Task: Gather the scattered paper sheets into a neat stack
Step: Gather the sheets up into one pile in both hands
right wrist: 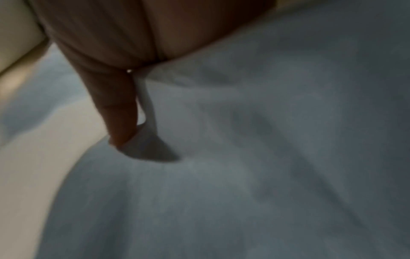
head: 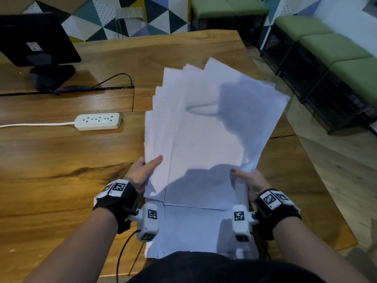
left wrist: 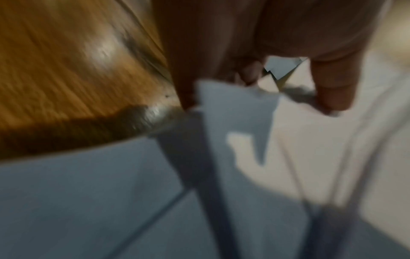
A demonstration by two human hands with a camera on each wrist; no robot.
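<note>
A fanned bundle of several white paper sheets (head: 210,127) is held up off the wooden table (head: 61,160), its far corners splayed out of line. My left hand (head: 142,170) grips the bundle's near left edge, thumb on top. On the near right edge my right hand (head: 250,181) grips it the same way. More white sheets (head: 193,227) lie flat on the table under my wrists, by the near edge. The left wrist view is blurred: fingers (left wrist: 332,87) over paper (left wrist: 235,112). The right wrist view shows a thumb (right wrist: 119,108) pressed on paper (right wrist: 244,157).
A white power strip (head: 98,121) with its cord lies left of the sheets. A black monitor (head: 34,39) on its stand sits at the far left, with a dark cable beside it. The table's right edge (head: 285,129) drops to the floor; green-cushioned crate seats (head: 330,58) stand beyond.
</note>
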